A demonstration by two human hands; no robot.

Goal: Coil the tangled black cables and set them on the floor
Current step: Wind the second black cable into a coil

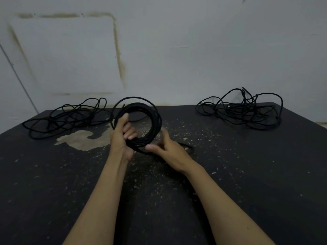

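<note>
Loops could spring apart if we slacken our left hand [122, 137], whose fingers curl through the coil [141, 124] and hold it upright above the table [247, 174]; the loose tail [185, 145] trailing on the tabletop could also snag. Our right hand [166, 147] sits just beside the coil's lower edge (blurred, so we cannot tell whether it pinches the strand). Two tangled cables wait on the table, one far left [65, 117], one far right [242, 110].
</note>
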